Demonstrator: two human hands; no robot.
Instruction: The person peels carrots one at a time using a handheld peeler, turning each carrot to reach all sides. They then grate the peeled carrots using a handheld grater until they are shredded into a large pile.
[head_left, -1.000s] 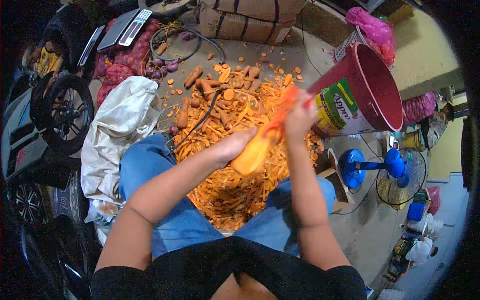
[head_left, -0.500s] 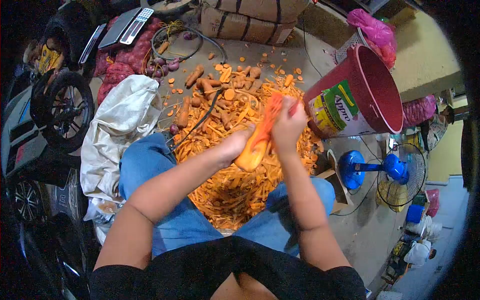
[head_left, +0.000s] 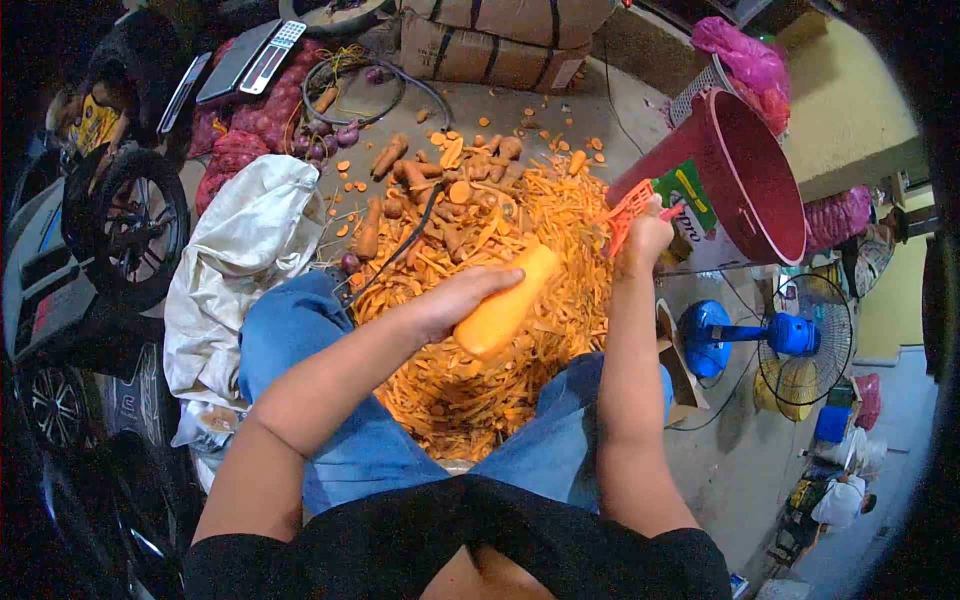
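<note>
My left hand is wrapped round a thick peeled carrot, smooth and bright orange, which slants up to the right above the pile. Away to the right, my right hand grips an orange-red peeler in front of the bucket's label, apart from the carrot. Beneath both hands spreads a large heap of carrot peelings between my knees. Several brown, unpeeled carrots and some cut round slices lie at the heap's far left side.
A dark red bucket leans at the right, its mouth facing right. Behind it is a pink bag. A blue fan stands lower right. White sacking, red onion sacks and a scale are at left. Cartons sit behind.
My right hand with the peeler has swung away from the carrot, to the right and slightly down. The carrot, now lying less hidden, stays in my left hand, which has shifted slightly left.
</note>
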